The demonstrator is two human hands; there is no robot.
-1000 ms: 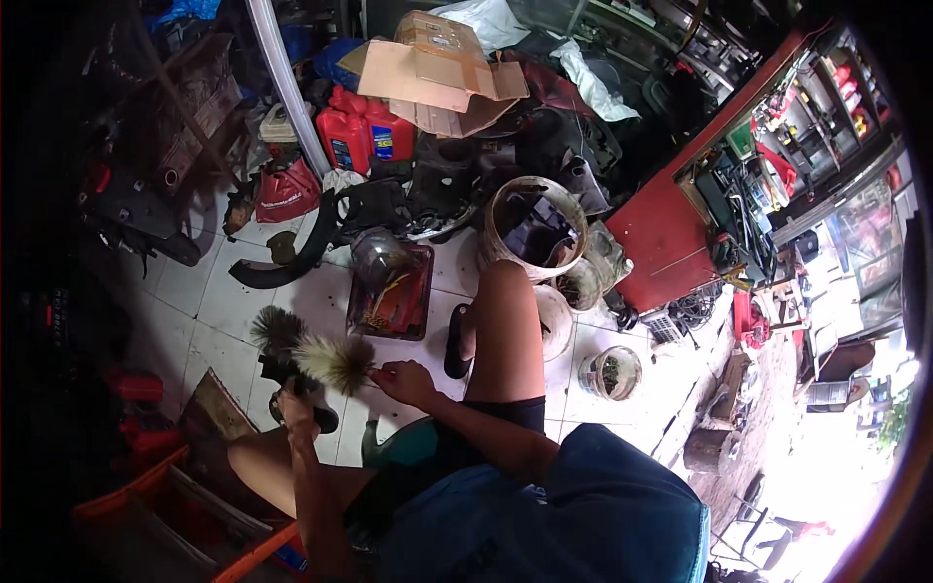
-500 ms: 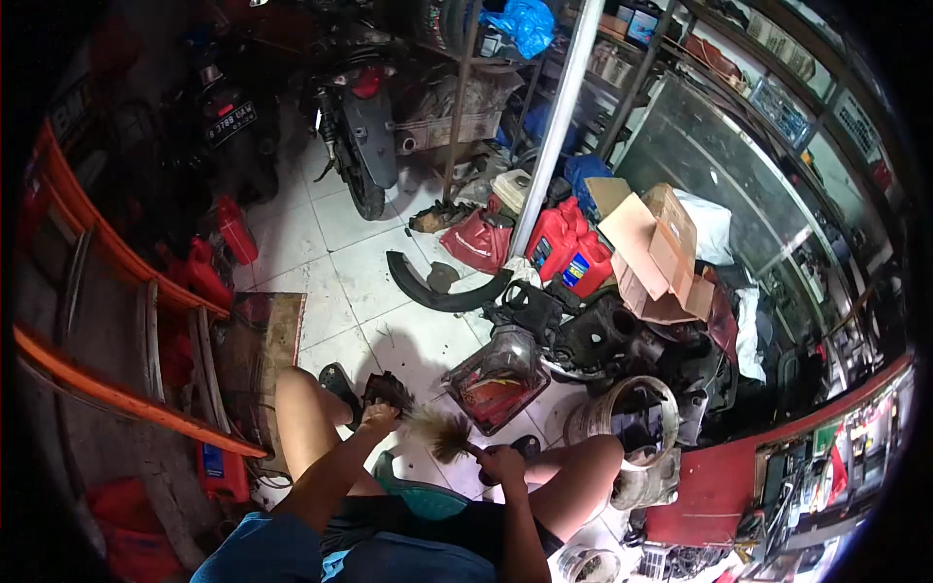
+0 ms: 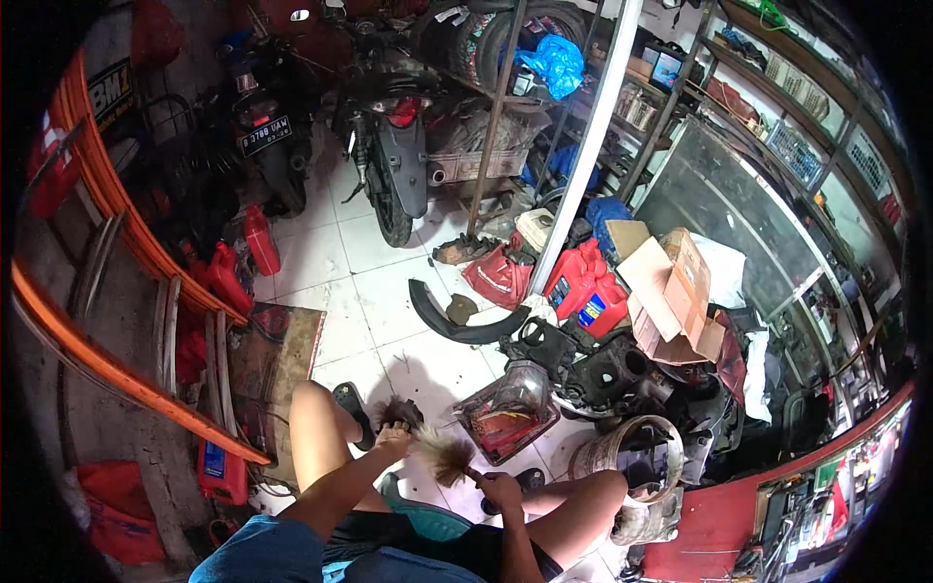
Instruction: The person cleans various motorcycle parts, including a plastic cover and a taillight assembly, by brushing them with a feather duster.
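My right hand (image 3: 501,491) is closed round the handle of a brush with a bushy tan bristle head (image 3: 444,460). The bristles point up and left, close beside my left hand (image 3: 393,441). My left hand is closed on a small dark part (image 3: 400,414), whose kind I cannot make out; it is held above the white tiles between my knees. A clear plastic tray (image 3: 505,413) with red and dark pieces inside lies to the right of the brush. Under me a green seat (image 3: 432,520) shows in part.
Black plastic parts (image 3: 603,374), a white bucket (image 3: 664,428), red jugs (image 3: 588,282) and an opened cardboard box (image 3: 671,291) crowd the right. A curved black fender (image 3: 457,321) lies ahead. An orange ladder (image 3: 146,389) leans at the left. Motorcycles (image 3: 394,155) stand at the back.
The view has tilted upward and shifted left, so the surroundings sit lower and farther right. Both hands keep their hold; the bristles and the dark part stay close together.
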